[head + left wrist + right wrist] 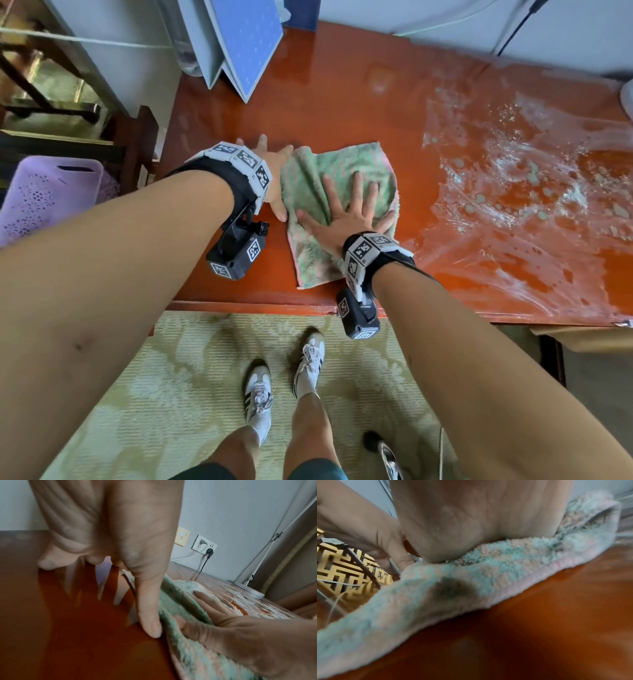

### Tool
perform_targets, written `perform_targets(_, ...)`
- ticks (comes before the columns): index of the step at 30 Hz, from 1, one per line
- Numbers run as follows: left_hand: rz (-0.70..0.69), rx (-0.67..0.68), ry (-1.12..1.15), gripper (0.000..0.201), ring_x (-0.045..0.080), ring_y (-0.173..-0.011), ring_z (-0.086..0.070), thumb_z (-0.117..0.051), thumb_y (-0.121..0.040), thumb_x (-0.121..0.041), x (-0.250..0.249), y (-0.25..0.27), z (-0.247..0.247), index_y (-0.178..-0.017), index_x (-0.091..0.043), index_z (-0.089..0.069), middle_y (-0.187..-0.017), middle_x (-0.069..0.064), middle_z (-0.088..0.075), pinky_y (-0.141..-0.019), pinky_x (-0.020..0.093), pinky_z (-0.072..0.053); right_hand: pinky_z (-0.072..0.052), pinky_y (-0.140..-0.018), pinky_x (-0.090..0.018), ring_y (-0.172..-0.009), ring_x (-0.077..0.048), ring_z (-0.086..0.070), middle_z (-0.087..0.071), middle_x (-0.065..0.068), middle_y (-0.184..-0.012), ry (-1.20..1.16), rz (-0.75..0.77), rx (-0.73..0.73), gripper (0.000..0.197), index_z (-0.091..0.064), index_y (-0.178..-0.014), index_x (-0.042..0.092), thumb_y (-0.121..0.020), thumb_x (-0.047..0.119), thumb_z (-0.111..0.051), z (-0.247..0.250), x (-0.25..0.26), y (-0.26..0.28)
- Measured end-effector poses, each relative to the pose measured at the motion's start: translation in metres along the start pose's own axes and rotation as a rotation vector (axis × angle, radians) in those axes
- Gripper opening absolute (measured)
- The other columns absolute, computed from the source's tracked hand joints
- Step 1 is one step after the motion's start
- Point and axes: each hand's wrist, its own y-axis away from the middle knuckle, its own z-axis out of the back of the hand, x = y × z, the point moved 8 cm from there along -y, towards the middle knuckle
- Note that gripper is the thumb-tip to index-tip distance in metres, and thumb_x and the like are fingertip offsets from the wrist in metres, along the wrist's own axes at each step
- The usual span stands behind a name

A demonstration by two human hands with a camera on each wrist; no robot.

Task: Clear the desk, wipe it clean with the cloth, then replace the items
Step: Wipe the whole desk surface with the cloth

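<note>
A green and pink terry cloth (318, 171) lies spread on the glossy red-brown desk (342, 102), near its front edge. My right hand (356, 202) presses flat on the cloth with fingers straight and spread. In the right wrist view its palm (471, 520) bears down on the cloth (436, 588), which has a dark stain. My left hand (274, 168) rests flat on the bare desk against the cloth's left edge. In the left wrist view its thumb (150, 615) touches the cloth (185, 609) next to the right hand (231, 628).
White foamy streaks (513, 192) cover the desk's right half. Blue speckled panels (246, 44) lean at the back left. A lamp base (248, 589) and cables from a wall socket (204, 545) sit at the far right. A purple basket (44, 195) stands on the floor, left.
</note>
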Motion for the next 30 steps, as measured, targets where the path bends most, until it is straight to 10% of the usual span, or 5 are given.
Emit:
perform_targets(5,0.009,-0.003,-0.017,0.123,0.053,-0.139,0.007,-0.078,-0.064,-0.058,0.005,0.0,-0.009,-0.15,-0.038,0.007,-0.157,0.014,0.018,-0.113,0.062,-0.011,0.018,-0.108,-0.065,-0.141,-0.017,0.034,0.036,0.015,-0.152,0.071,0.065,-0.054,0.076,0.017,-0.137,0.066,-0.072,0.093,-0.012,-0.001,-0.03,0.014)
perform_targets(15,-0.036,-0.005,-0.016,0.1,0.044,-0.143,-0.004,-0.069,-0.082,-0.046,0.014,0.028,-0.02,-0.151,-0.036,0.003,-0.159,0.012,0.009,-0.113,0.056,-0.022,0.015,-0.105,-0.071,-0.142,-0.028,0.032,0.034,0.001,-0.155,-0.123,-0.32,-0.13,0.079,0.019,-0.144,0.053,-0.08,0.085,-0.015,-0.013,-0.037,0.041)
perform_targets(30,0.019,-0.025,-0.023,0.111,0.032,-0.146,0.007,-0.078,-0.076,-0.034,0.071,0.05,-0.048,-0.153,-0.024,0.0,-0.159,0.012,0.007,-0.117,0.052,-0.014,0.013,-0.112,-0.061,-0.145,-0.024,0.026,0.025,0.003,-0.159,0.112,0.187,-0.276,0.07,0.011,-0.148,0.048,-0.086,0.076,-0.007,-0.058,0.081,0.066)
